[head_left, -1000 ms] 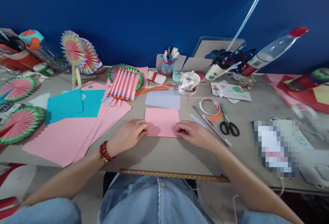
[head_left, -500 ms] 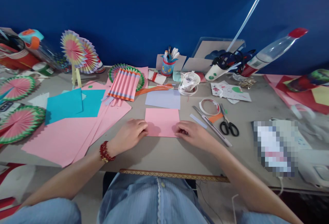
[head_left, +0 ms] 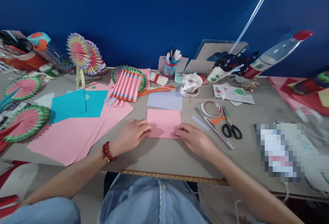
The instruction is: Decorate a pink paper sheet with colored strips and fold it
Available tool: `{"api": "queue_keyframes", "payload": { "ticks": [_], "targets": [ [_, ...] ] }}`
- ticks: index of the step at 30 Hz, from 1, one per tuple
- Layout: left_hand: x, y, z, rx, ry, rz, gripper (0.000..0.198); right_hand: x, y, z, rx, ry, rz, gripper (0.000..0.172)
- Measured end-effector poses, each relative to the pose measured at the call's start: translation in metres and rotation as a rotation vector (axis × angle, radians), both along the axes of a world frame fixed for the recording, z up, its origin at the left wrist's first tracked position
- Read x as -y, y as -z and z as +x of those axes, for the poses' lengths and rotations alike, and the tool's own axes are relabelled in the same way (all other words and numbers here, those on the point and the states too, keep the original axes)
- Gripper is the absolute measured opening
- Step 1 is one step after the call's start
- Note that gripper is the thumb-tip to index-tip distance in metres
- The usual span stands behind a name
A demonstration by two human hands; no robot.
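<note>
A small pink sheet of paper (head_left: 163,123) lies flat on the table in front of me. My left hand (head_left: 136,132) closes on its lower left edge, fingers curled and pressed together. At the lower right edge, my right hand (head_left: 192,136) grips the same sheet, its fingertips resting over the paper. The undersides of both hands are hidden. Just behind the pink sheet lies a lavender sheet of paper (head_left: 164,100). To the right of my right hand are a craft knife (head_left: 218,133), scissors (head_left: 231,128) and a roll of tape (head_left: 212,109).
Large pink sheets (head_left: 64,138) and blue paper (head_left: 68,106) spread over the left side, with a pleated pink strip (head_left: 127,85) near them. Folded paper fans (head_left: 28,123) lie farther left. A pen cup (head_left: 169,69), white tape coils (head_left: 190,84) and a tilted bottle (head_left: 272,56) stand along the wall.
My right fingers have straightened slightly over the paper's edge. The pink sheet stays between both hands. The whole view has shifted a little, so everything sits slightly farther right.
</note>
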State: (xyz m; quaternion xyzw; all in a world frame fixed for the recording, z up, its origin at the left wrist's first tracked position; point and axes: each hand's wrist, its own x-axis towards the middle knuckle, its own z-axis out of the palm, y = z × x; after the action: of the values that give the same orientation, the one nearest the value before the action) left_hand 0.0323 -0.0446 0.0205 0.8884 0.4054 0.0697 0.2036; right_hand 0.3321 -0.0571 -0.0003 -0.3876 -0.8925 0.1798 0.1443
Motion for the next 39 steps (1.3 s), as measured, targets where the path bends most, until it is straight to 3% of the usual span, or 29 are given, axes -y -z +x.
{"api": "queue_keyframes", "payload": {
  "ticks": [2, 6, 10, 17, 22, 29, 39],
  "targets": [
    [0.001, 0.005, -0.003, -0.017, 0.046, 0.048, 0.030, 0.002, 0.003, 0.000, 0.063, -0.010, 0.075, 0.035],
    [-0.001, 0.012, -0.007, -0.136, 0.194, 0.134, 0.065, 0.004, 0.007, 0.002, 0.161, -0.055, 0.203, 0.041],
    [-0.002, 0.010, -0.004, -0.185, 0.267, 0.150, 0.075, 0.003, 0.008, 0.002, 0.215, -0.102, 0.248, 0.046],
    [-0.006, 0.006, 0.002, -0.171, 0.339, 0.182, 0.078, 0.003, 0.006, 0.000, 0.273, -0.163, 0.246, 0.049],
    [-0.005, 0.002, -0.008, -0.175, 0.326, 0.197, 0.073, 0.009, 0.004, 0.001, 0.254, -0.140, 0.260, 0.050],
    [0.013, 0.005, -0.033, -0.183, 0.231, 0.208, 0.060, 0.031, 0.008, 0.020, 0.311, 0.019, 0.309, 0.063],
    [0.034, 0.013, -0.035, -0.212, 0.136, 0.254, 0.053, 0.052, 0.017, 0.022, 0.263, 0.200, 0.247, 0.068]
  ]
}}
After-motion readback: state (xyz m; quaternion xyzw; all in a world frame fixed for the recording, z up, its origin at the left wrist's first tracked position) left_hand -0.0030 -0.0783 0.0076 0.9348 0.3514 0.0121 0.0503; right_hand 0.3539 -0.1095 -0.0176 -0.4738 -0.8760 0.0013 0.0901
